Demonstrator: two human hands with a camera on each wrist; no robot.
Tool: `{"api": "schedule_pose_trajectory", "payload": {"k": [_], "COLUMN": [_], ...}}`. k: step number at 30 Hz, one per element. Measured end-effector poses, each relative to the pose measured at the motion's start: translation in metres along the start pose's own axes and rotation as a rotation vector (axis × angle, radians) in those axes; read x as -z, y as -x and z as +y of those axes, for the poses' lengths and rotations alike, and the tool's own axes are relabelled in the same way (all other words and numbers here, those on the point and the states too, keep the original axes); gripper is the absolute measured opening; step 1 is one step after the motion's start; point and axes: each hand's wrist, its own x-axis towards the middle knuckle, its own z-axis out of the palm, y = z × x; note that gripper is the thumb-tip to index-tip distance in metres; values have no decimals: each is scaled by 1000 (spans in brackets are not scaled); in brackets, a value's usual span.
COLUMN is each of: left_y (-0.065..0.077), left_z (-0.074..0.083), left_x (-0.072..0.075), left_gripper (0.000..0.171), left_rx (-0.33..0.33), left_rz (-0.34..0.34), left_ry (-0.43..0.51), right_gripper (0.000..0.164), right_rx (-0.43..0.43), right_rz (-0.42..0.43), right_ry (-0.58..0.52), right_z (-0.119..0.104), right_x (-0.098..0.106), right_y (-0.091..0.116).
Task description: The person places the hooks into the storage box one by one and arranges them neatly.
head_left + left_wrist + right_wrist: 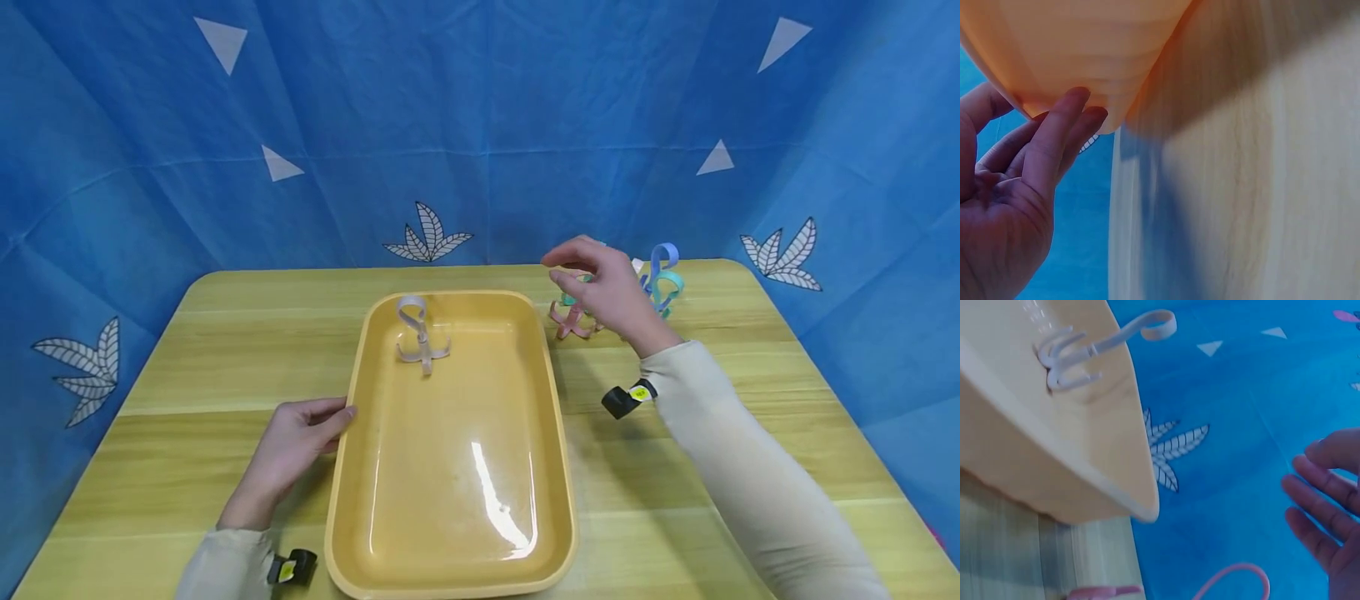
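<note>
A yellow tray (457,433) lies on the table. At its left rim my left hand (296,450) grips the edge, thumb on top; in the left wrist view the fingers (1054,140) press against the outer wall. A pale grey-white multi-prong hanging hook (423,346) stands in the tray's far left corner. Beyond the tray's far right corner, my right hand (603,287) hovers with loosely bent fingers and holds nothing. Below and behind it are a pink hook (572,325), a blue hook (664,255) and a green hook (671,287), partly hidden by the hand.
A wooden-grained table (247,350) carries everything. A blue patterned cloth (480,125) hangs behind and around it. A black wrist strap (621,402) sits on the right forearm.
</note>
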Motion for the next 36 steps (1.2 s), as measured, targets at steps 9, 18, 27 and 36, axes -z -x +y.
{"api": "schedule_pose_trajectory", "payload": {"k": [9,18,27,36], "left_y": [0,-1,-2,-3], "left_z": [0,-4,-3,-4], "left_x": [2,4,3,4], "left_gripper": [50,50,50,47], "left_rx": [-5,2,10,18], "left_rz": [-21,-30,-37,-58], "left_ry": [-8,-9,-2,31], "right_gripper": [20,28,28,25], "right_rx": [3,-134,-166,-159], "right_rz": [38,-67,-79,-63], "right_ry": [59,142,156,163], "right_z": [20,35,44,45], "right_x": [17,24,21,19], "right_y": [2,2,2,3]}}
